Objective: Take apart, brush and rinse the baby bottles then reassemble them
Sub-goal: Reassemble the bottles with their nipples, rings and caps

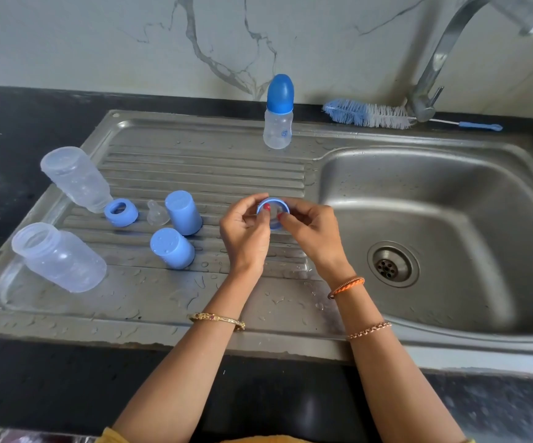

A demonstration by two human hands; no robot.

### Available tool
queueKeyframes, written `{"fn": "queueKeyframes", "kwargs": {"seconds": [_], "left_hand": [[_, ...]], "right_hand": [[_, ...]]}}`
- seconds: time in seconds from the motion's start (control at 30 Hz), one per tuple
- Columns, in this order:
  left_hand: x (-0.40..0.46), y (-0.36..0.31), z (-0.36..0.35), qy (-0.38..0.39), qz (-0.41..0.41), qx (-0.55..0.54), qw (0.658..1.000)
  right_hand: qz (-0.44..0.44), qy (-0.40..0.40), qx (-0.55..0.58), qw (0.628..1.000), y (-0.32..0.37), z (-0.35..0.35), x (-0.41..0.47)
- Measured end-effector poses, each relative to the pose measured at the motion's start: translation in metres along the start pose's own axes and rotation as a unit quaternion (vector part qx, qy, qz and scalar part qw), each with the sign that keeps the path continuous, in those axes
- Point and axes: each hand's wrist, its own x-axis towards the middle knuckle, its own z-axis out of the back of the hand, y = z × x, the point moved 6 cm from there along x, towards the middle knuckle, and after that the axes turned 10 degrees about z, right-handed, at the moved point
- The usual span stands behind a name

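Both hands meet over the wet drainboard [195,302]. Left hand [243,233] and right hand [311,230] pinch a blue collar ring [271,215] between their fingers, apparently seating a clear teat inside: reassembly. Next, probably screwing it onto a bottle body [59,257], well left of the fingers.

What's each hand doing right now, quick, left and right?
Left hand: pinching the blue collar ring at its left edge.
Right hand: pinching the same ring from the right.

A home kitchen is shown: a steel sink [418,225] with ribbed drainboard [201,174] set in a dark counter [9,148], a tap [444,52] against a marble-patterned wall [131,43].
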Motion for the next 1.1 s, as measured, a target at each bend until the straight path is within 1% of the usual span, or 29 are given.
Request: {"fn": "queueKeyframes", "kwargs": {"seconds": [0.1, 0.17, 0.27, 0.37, 0.43, 0.5, 0.67, 0.87, 0.97, 1.03, 1.1], "left_hand": [[-0.002, 0.0, -0.002, -0.002, 0.004, 0.002, 1.0], [-0.003, -0.001, -0.004, 0.013, 0.002, 0.003, 1.0], [-0.008, -0.004, -0.007, 0.042, 0.004, -0.013, 0.999], [-0.011, -0.004, -0.01, 0.085, 0.039, -0.034, 0.995], [-0.013, -0.003, -0.013, 0.114, 0.039, -0.026, 0.992], [-0.012, -0.004, -0.014, 0.121, 0.029, -0.015, 0.992], [-0.008, -0.004, -0.011, 0.098, 0.022, -0.008, 0.995], [-0.005, -0.006, -0.006, 0.082, 0.043, -0.017, 0.996], [-0.006, -0.007, -0.006, 0.071, 0.041, -0.028, 0.996], [-0.008, -0.009, -0.006, 0.071, 0.043, -0.028, 0.996], [-0.009, -0.01, -0.007, 0.087, 0.057, -0.027, 0.994]], "right_hand": [[0.002, -0.02, -0.056, 0.998, 0.004, 0.005, 0.0], [0.009, -0.046, -0.082, 0.995, 0.007, 0.007, -0.001], [0.014, -0.085, -0.095, 0.992, 0.01, 0.01, -0.002], [0.007, -0.102, -0.096, 0.99, 0.007, 0.014, 0.0], [-0.004, -0.11, -0.085, 0.99, 0.005, 0.019, 0.002], [-0.007, -0.104, -0.074, 0.992, 0.004, 0.022, 0.003], [0.001, -0.07, -0.04, 0.997, 0.006, 0.019, 0.002], [0.01, -0.005, -0.009, 1.0, 0.008, 0.015, 0.0], [0.028, 0.01, -0.072, 0.997, 0.012, 0.016, 0.0], [0.043, -0.009, -0.121, 0.992, 0.016, 0.017, -0.001], [0.046, -0.036, -0.139, 0.989, 0.017, 0.019, -0.002]]}}
